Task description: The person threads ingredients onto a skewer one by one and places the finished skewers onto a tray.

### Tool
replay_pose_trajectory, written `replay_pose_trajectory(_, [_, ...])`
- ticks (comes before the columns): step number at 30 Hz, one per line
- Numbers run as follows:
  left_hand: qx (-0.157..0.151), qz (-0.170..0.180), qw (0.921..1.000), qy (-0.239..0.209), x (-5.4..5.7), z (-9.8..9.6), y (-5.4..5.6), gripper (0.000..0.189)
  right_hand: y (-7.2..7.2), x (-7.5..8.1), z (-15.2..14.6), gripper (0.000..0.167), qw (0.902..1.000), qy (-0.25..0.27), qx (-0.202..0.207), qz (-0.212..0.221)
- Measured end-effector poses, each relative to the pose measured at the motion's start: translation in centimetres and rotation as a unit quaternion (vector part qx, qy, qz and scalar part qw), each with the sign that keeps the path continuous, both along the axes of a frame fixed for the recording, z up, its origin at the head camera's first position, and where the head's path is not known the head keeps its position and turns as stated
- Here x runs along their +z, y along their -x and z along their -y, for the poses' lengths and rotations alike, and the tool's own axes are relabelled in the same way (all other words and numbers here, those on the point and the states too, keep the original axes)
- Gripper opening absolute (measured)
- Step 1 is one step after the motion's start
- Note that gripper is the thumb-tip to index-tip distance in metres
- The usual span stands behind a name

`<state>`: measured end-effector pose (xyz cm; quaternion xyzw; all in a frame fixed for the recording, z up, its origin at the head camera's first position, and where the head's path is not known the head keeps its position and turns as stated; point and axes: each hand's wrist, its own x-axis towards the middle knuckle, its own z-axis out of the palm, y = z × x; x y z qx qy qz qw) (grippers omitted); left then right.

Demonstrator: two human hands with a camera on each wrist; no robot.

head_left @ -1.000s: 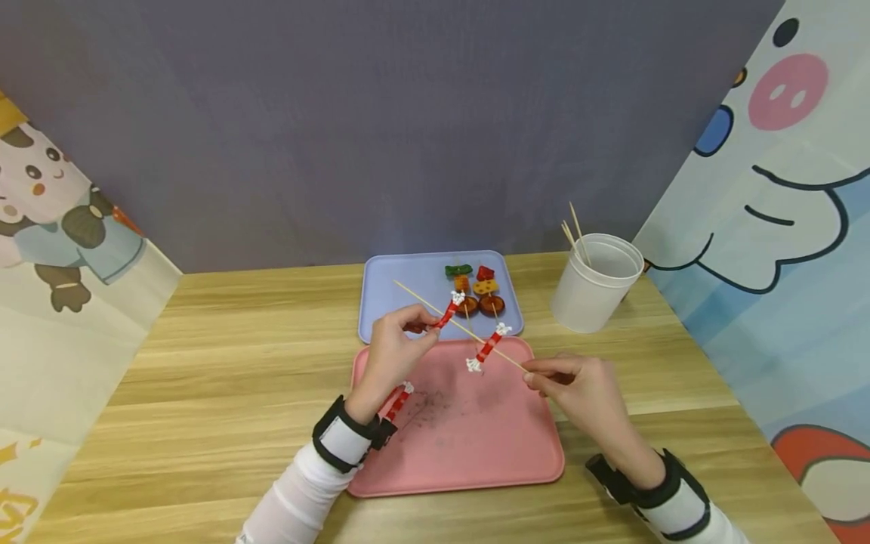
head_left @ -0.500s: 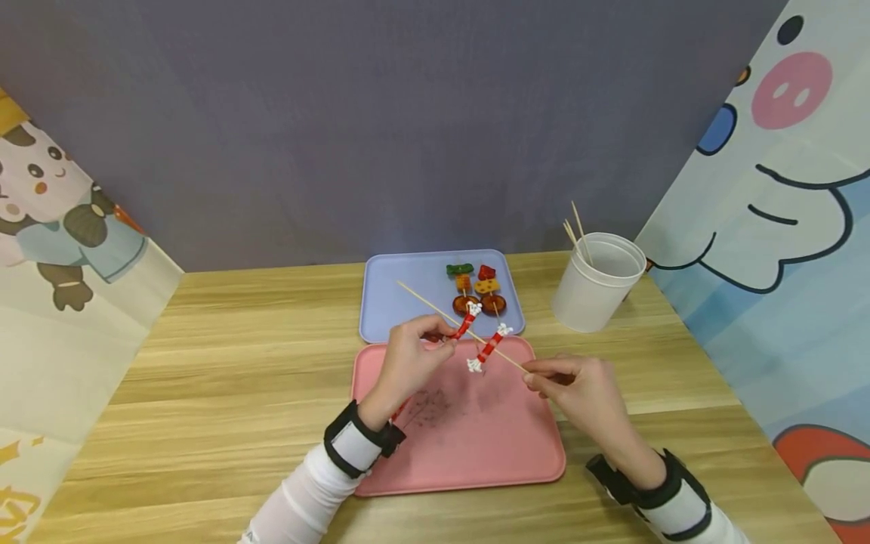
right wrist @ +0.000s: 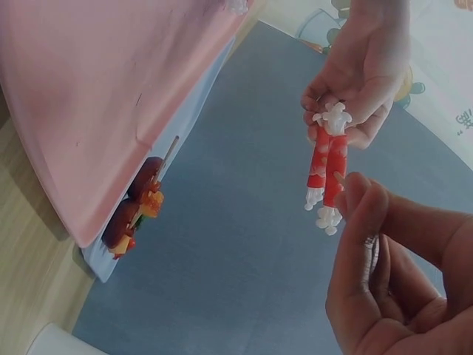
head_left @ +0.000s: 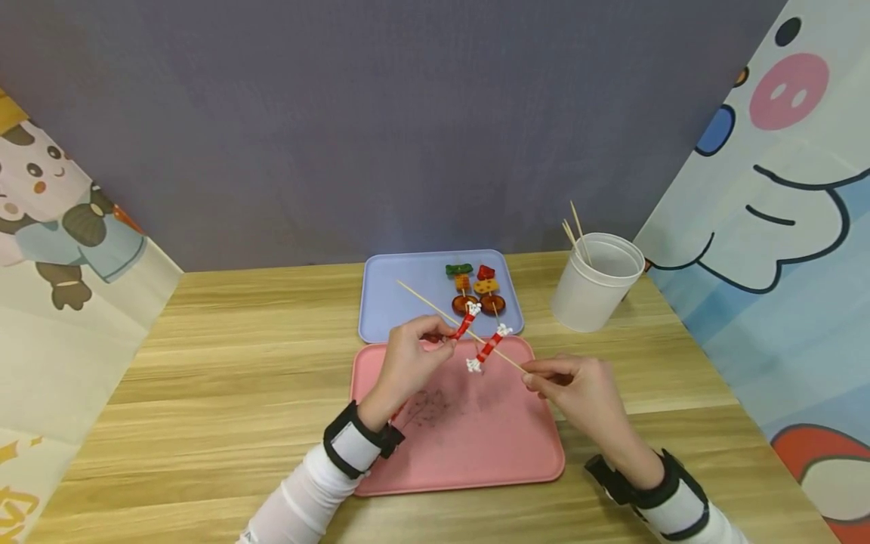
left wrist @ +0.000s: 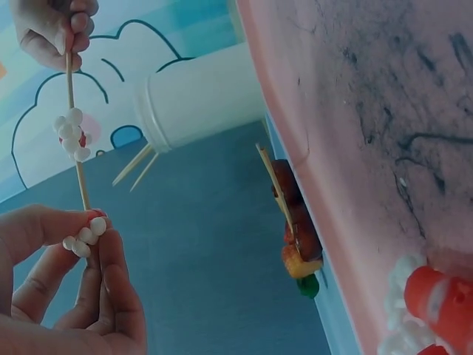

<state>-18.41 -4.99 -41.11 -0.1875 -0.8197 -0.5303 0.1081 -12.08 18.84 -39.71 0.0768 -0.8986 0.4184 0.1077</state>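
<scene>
My right hand (head_left: 578, 389) pinches the near end of a thin wooden skewer (head_left: 424, 300), which slants up and left over the pink tray (head_left: 489, 446). One red toy food piece (head_left: 491, 346) with white knobbly ends is threaded on the skewer, crosswise, closer to the right hand. A second, similar red-and-white piece (head_left: 467, 321) is on the stick too, pinched between the thumb and fingers of my left hand (head_left: 411, 359). In the right wrist view the two red pieces overlap. A third red piece (left wrist: 443, 303) lies on the pink tray, mostly hidden beneath the left wrist in the head view.
Behind the pink tray, a blue tray (head_left: 397, 283) bears two loaded skewers with mushroom-like brown pieces (head_left: 492, 304), yellow-orange pieces, and green and red tips. A white bucket (head_left: 584, 298) holding several bare skewers (head_left: 576, 227) stands at the back right. A grey wall (head_left: 408, 136) closes the back.
My left hand has slid its red-and-white piece rightward and down along the skewer, closer to the first piece, then stayed put. The right hand has held still.
</scene>
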Motion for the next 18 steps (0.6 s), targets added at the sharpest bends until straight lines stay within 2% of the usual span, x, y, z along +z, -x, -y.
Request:
replay_pose_trajectory(7, [-0.004,0.007,1.0,-0.004,0.0,0.1,0.1,0.01,0.2,0.1,0.1,0.012,0.9999,-0.01,-0.006,-0.006])
replay_pose_trajectory(12, [-0.021,0.016,0.9989,0.038,0.0,0.9,0.5,0.013,0.8,-0.6,-0.4,0.012,0.9993,-0.025,-0.015,-0.023])
replay_pose_trajectory(14, [-0.017,0.02,0.998,0.057,0.1,1.5,0.6,0.016,1.0,-0.9,-0.7,0.013,0.9989,-0.03,-0.016,-0.032])
replay_pose_trajectory(18, [0.018,0.023,0.996,0.085,0.1,2.9,0.6,0.018,1.3,-1.4,-1.2,0.013,0.9987,-0.031,-0.017,-0.037])
